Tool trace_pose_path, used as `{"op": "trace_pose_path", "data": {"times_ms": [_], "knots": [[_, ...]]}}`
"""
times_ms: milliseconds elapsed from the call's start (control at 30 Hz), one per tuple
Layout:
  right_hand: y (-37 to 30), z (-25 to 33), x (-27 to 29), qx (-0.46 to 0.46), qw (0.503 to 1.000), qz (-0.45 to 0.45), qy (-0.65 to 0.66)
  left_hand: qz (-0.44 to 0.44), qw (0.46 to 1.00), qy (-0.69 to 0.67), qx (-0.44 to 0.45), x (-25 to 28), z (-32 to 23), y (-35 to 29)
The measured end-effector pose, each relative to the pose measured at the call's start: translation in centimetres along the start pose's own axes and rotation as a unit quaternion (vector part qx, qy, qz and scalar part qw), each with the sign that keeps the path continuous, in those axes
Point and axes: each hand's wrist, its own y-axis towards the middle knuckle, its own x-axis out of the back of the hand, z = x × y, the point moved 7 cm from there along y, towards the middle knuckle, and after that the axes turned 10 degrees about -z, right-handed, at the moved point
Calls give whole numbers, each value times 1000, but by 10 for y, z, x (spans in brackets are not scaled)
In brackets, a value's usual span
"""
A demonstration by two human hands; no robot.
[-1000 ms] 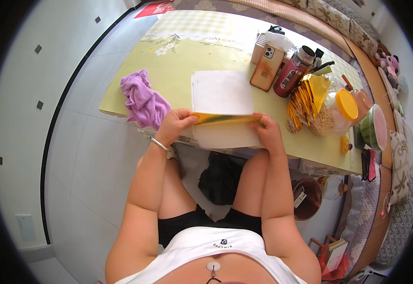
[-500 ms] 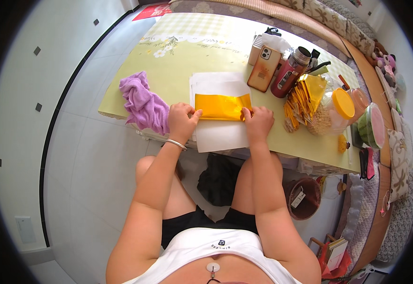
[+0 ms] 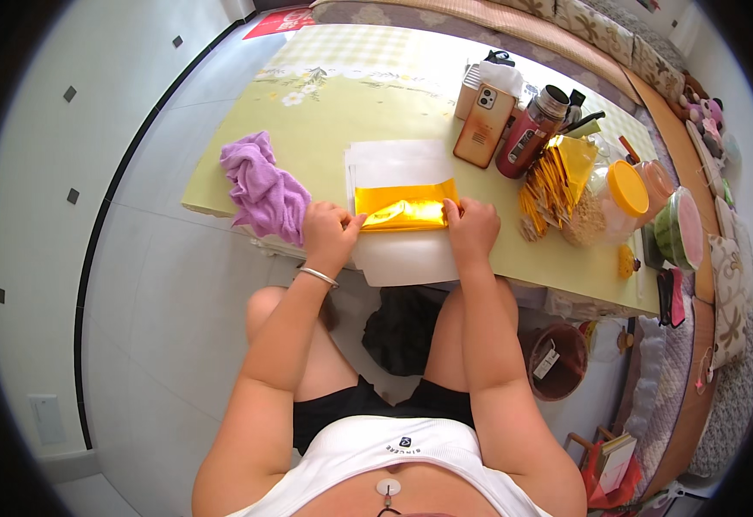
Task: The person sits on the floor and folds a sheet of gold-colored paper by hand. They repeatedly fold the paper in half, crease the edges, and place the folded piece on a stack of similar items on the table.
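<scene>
Near table edge [image 3: 566, 289], left hand [image 3: 330, 233] and right hand [image 3: 474, 227], pinch grip on gold foil [image 3: 404, 209], towel [image 3: 262, 185] close left.

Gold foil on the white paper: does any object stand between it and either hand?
Nothing visible does. The left hand and right hand touch opposite ends of the foil; the paper lies beneath, and the cloth is outside, to the left.

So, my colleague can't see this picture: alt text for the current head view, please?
A person's hands hold a shiny gold sheet at either end over white paper on a pale green table. A purple cloth is at left; a phone, red bottle and gold bundle at right.
</scene>
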Motion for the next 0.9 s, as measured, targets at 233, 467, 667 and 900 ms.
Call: {"op": "trace_pose_path", "data": {"times_ms": [233,467,667,900], "knots": [[1,2,-1,26,999,-11,-35,-9,1000,25,3,-4,-4,0],[1,2,-2,12,999,11,-37,0,999,52,1,-3,-8,-3],[1,3,-2,16,999,7,-36,76,973,32,-215,-10,-48,-9],[2,1,-2,13,999,19,-40,174,952,113,-224,-39,-57,-40]]}}
